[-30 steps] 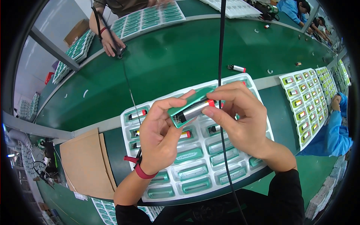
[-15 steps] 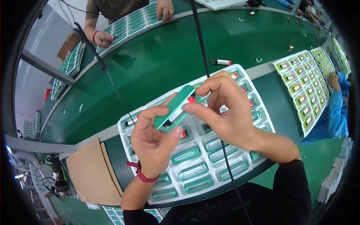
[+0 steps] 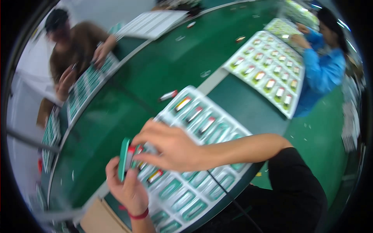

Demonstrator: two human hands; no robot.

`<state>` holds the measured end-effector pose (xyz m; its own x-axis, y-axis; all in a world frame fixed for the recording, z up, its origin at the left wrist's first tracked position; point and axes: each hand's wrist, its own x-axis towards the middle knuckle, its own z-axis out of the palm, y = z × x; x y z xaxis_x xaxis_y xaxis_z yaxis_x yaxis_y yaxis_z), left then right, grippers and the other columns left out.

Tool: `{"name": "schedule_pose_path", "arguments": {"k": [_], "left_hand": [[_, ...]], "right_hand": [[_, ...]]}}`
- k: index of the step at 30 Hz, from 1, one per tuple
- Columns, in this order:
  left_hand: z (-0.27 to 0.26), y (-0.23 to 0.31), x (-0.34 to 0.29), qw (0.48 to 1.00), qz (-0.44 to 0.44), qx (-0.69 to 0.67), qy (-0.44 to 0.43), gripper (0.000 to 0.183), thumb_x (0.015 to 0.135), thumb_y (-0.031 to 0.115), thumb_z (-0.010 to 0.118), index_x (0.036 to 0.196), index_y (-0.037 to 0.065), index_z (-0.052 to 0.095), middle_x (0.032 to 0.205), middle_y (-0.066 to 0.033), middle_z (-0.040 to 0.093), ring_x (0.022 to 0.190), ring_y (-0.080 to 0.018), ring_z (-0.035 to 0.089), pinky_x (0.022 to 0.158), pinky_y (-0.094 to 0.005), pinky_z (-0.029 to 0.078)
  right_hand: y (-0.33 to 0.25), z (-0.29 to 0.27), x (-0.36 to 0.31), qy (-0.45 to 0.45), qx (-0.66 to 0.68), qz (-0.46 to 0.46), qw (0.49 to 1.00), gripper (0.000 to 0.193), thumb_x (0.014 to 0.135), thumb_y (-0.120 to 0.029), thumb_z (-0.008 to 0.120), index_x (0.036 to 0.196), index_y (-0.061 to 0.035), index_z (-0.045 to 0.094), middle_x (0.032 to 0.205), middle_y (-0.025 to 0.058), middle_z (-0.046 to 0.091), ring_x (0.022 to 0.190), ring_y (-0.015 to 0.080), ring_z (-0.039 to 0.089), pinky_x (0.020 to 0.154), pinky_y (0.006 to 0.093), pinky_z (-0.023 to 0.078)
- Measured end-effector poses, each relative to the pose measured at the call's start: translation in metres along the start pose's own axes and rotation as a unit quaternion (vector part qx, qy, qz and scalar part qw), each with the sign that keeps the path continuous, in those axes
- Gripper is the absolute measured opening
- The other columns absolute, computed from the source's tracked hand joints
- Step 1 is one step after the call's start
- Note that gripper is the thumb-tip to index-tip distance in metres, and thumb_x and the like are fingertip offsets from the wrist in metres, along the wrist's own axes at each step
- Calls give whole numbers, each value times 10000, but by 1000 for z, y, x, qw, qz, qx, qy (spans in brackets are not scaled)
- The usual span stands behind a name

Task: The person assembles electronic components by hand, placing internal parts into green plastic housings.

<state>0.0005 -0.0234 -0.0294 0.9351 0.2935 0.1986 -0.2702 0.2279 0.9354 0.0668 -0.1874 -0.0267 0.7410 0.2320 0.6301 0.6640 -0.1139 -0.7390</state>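
My left hand (image 3: 131, 194) grips a narrow green plastic case (image 3: 124, 157), holding it upright at the left side of the tray. Against the case's inner side lies a small white cylinder with a red end (image 3: 130, 155), which looks like a battery cell. My right hand (image 3: 175, 147) reaches across, its thumb and fingers closed at this cell; blur hides the exact contact. Below both hands is a white moulded tray (image 3: 190, 90) with green-lined pockets. Several pockets hold red-and-white cells, such as one cell (image 3: 207, 125); others show only green cases.
A loose cell (image 3: 168, 95) lies on the green conveyor belt (image 3: 186, 58). At right, a person in blue (image 3: 324, 72) works by another filled tray (image 3: 289, 113). A person in brown (image 3: 87, 37) handles trays across the belt. A thin black cable (image 3: 229, 194) crosses my tray; cardboard (image 3: 101, 219) lies lower left.
The view has swung, so the hands and tray now appear lower and further left, and both co-workers show more fully. My left hand still holds the case; my right hand stays at the cell.
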Motion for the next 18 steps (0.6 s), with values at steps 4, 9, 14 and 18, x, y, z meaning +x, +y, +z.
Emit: {"name": "schedule_pose_path", "arguments": {"k": [4, 9, 14, 18], "left_hand": [[-15, 2, 6, 996, 48, 39, -58, 469, 819, 30, 664, 1231, -56, 456, 1144, -132, 554, 1044, -197, 579, 945, -314, 456], [-6, 9, 8, 993, 47, 74, -82, 500, 826, 17, 652, 1269, -78, 441, 1162, -140, 572, 1032, -181, 586, 946, -282, 446], [11, 30, 1, 978, 76, 188, -46, 415, 823, -77, 622, 1220, -82, 502, 1027, -142, 636, 909, -157, 618, 816, -242, 478], [11, 41, -1, 959, 87, 269, -14, 378, 856, -38, 635, 1214, -98, 529, 955, -139, 654, 784, -133, 603, 671, -216, 483]], "right_hand": [[-8, 3, 6, -45, -17, 67, 997, 268, 814, -227, 727, 1002, -53, 649, 906, 82, 549, 657, 187, 561, 584, 304, 469], [-13, -3, 9, -47, 70, 140, 987, 244, 807, -208, 732, 954, -29, 652, 970, 86, 513, 670, 169, 552, 623, 303, 465], [-20, -2, 12, -48, 136, 134, 981, 223, 794, -183, 744, 930, -29, 656, 966, 78, 493, 663, 153, 536, 615, 290, 459], [-25, -3, 12, -24, 146, 108, 983, 204, 799, -177, 740, 911, -25, 663, 945, 67, 505, 658, 151, 530, 598, 285, 455]]}}
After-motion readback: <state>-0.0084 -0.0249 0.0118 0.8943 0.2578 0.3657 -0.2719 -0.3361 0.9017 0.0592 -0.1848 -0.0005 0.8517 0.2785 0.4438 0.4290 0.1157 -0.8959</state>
